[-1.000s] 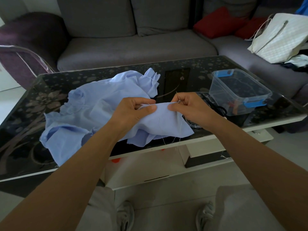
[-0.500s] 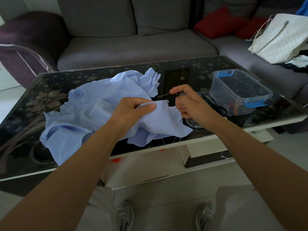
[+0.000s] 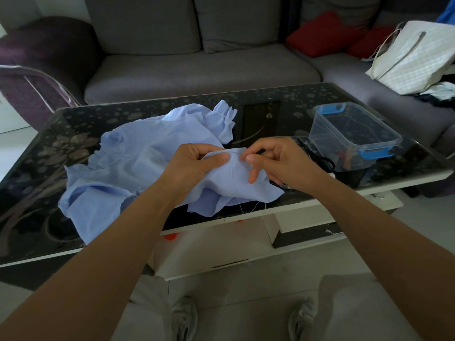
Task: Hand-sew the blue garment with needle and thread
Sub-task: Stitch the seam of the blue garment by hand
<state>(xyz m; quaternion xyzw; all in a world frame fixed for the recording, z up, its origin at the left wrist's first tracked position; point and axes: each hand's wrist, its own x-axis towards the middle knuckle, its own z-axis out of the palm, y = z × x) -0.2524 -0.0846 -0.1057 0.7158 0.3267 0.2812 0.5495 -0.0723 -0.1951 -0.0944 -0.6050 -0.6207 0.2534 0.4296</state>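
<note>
Both the left hand (image 3: 194,163) and right hand (image 3: 278,163) pinch one fold of the blue garment (image 3: 147,153), limp, light cloth probably best held taut beside the seam.

Any needle between the right hand's (image 3: 283,163) pinched thumb and forefinger is too small to make out against the blue garment's (image 3: 152,153) fold. The left hand's (image 3: 192,166) fingertips are hidden under that fold. The right hand covers most of the black scissors (image 3: 323,162). The clear box's (image 3: 384,137) contents blur through its wall. The white bag (image 3: 416,57) is cut off by the right edge, and the 2 shoes (image 3: 184,318) by the bottom edge.
</note>
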